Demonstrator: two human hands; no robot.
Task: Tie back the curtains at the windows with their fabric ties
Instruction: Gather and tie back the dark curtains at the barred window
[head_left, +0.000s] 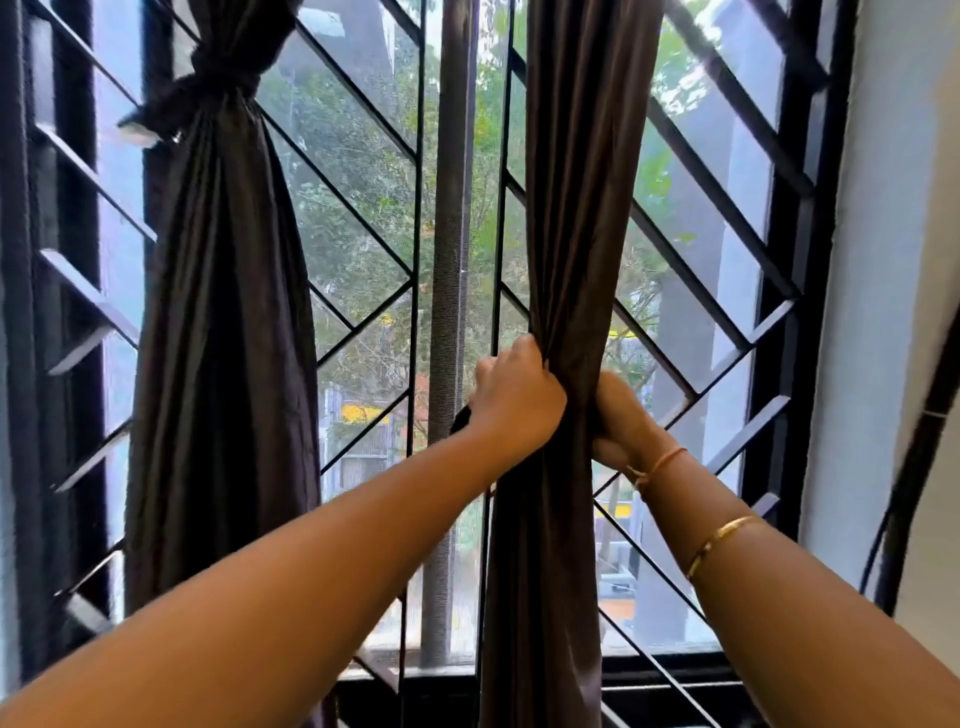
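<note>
Two dark brown curtains hang at a barred window. The left curtain (218, 322) is bunched and bound near its top by a dark fabric tie (218, 78), whose loose end sticks out to the left. The right curtain (576, 182) is gathered into a narrow column. My left hand (514, 395) grips that column from the left at mid height, and a dark strip of fabric (461, 418) shows just below that hand. My right hand (623, 415) grips the same bunch from the right, its fingers hidden in the folds.
Behind the curtains stands a black window grille (363, 208) with diagonal bars, and a vertical frame post (449, 260) runs between the two curtains. A pale wall (893, 260) lies to the right, with a dark cable (914, 467) running down it. The sill (675, 670) is below.
</note>
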